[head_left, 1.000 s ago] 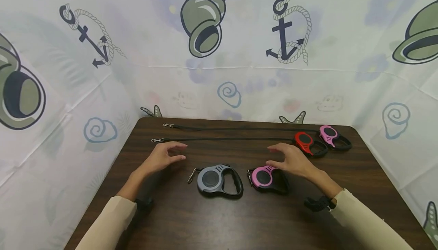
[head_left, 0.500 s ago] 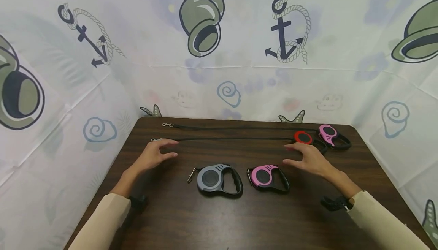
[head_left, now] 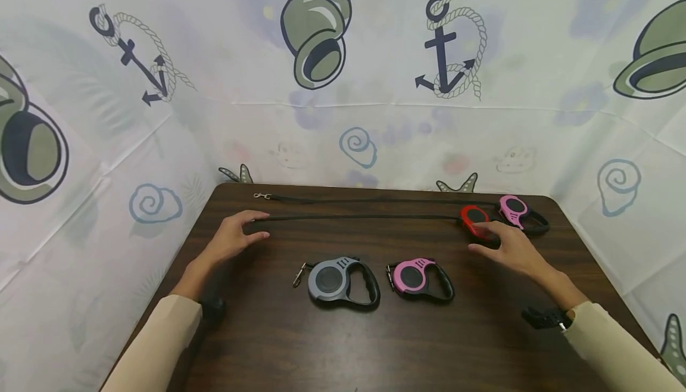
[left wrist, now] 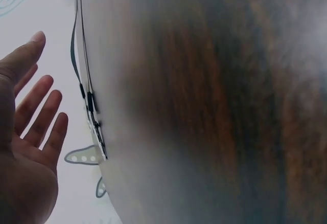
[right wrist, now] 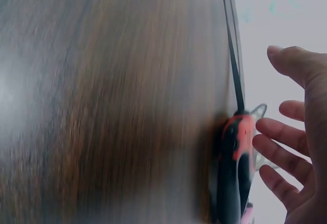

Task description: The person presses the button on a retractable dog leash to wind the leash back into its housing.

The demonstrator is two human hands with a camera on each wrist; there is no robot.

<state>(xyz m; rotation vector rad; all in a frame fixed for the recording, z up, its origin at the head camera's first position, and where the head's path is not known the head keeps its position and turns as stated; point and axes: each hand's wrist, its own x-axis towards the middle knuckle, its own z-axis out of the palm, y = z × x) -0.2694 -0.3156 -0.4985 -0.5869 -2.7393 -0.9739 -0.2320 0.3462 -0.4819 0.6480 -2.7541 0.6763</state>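
My left hand (head_left: 231,237) hovers over the left part of the table, fingers spread and holding nothing, covering the clip end of the nearer black leash cord (head_left: 354,217). That cord stretches straight across to a red retractable leash (head_left: 474,218) at the right. Over this red leash is my right hand (head_left: 511,250), fingers loosely extended and overlapping its handle in the head view. In the right wrist view the red leash (right wrist: 244,132) lies just beyond the fingers. A grey retractable leash (head_left: 328,280) and a pink retractable leash (head_left: 411,277) lie nearer me, between the hands.
Behind the red leash lies another pink retractable leash (head_left: 513,206), its cord (head_left: 375,201) drawn out leftward to a metal clip (head_left: 262,196). The brown wooden table (head_left: 343,350) meets a patterned cloth backdrop (head_left: 396,82) at its far edge.
My left hand has moved left to the clip end of the nearer cord. My right hand has moved right, from above the near pink leash to the red leash.
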